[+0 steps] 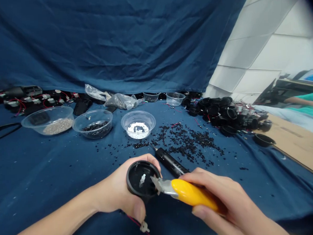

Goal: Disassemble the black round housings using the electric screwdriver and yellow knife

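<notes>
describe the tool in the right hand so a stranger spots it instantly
Start at the blue tablecloth, then the right hand over its near side. It grips the tool, metal end at a black cup. Its handle is yellow; the screwdriver beyond is black.

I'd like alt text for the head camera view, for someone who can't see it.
The left hand holds a black cup while the right hand holds a yellow-handled tool, its metal tip at the cup's rim. Beyond them, a screwdriver, scattered black bits and clear bowls lie on blue cloth.
</notes>
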A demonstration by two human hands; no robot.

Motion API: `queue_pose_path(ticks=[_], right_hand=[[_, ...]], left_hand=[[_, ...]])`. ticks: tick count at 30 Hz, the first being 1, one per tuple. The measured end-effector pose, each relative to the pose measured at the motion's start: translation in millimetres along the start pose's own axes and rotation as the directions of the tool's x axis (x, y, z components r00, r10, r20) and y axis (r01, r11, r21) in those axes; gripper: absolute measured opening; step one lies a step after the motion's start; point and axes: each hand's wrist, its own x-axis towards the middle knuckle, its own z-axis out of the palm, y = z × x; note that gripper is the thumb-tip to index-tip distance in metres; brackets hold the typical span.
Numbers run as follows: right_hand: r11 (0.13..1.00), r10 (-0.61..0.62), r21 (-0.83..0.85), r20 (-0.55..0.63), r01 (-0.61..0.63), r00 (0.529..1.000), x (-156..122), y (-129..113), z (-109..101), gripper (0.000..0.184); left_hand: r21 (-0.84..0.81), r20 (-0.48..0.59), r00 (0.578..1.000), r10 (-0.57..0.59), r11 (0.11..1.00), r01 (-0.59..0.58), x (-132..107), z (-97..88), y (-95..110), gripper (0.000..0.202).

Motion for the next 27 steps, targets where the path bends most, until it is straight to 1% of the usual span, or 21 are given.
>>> queue_pose_path(ticks=[3, 6, 10, 13, 17, 19, 22, 23, 25, 27], right_hand=[[0.999, 0.005, -0.048, 0.016, -0.005, 1.0, -5, 5, -2, 0.033], [0.997, -0.04, -0.064, 0.04, 0.043, 0.998, -4, 6, -2, 0.035], [0.995, -0.082, -0.048, 0.061, 0.085, 0.995, 1, 5, -4, 0.036], [0.995, -0.1, -0.004, 0.085, 0.1, 0.991, 3, 4, -6, 0.033], [0.998, -0.058, 0.03, 0.118, 0.054, 0.991, 2, 4, -8, 0.032], [0.999, -0.041, 0.036, 0.114, 0.038, 0.993, 0, 3, -9, 0.03], [0.999, -0.036, 0.036, 0.092, 0.033, 0.995, -2, 2, -11, 0.029], [0.999, -0.026, 0.041, 0.09, 0.022, 0.996, -2, 1, -11, 0.029], [0.998, -0.036, 0.059, 0.098, 0.03, 0.995, -1, -1, -12, 0.029], [0.995, -0.075, 0.072, 0.082, 0.069, 0.994, 2, -1, -14, 0.027]], left_hand=[[-0.006, 0.056, 0.998, -0.008, 1.0, 0.008, 0, -2.4, -2, 0.065], [-0.014, 0.085, 0.996, 0.018, 1.0, -0.017, -1, -0.9, 1, 0.061], [-0.067, 0.158, 0.987, 0.026, 0.998, -0.015, 0, 2.7, 5, 0.067], [-0.004, 0.199, 0.98, 0.019, 1.0, -0.019, 0, 2.4, 5, 0.066], [0.021, 0.203, 0.979, -0.013, 1.0, 0.009, -2, 1.0, 2, 0.069], [0.05, 0.18, 0.983, -0.029, 0.999, 0.02, -3, 2.5, 3, 0.072], [0.137, 0.134, 0.99, -0.047, 0.99, 0.028, -4, 6.7, 8, 0.077], [0.14, 0.127, 0.991, -0.053, 0.99, 0.036, -3, 8.0, 9, 0.079], [0.094, 0.125, 0.99, -0.057, 0.995, 0.045, -2, 9.2, 10, 0.079], [0.031, 0.131, 0.99, -0.052, 0.998, 0.048, -2, 8.9, 9, 0.077]])
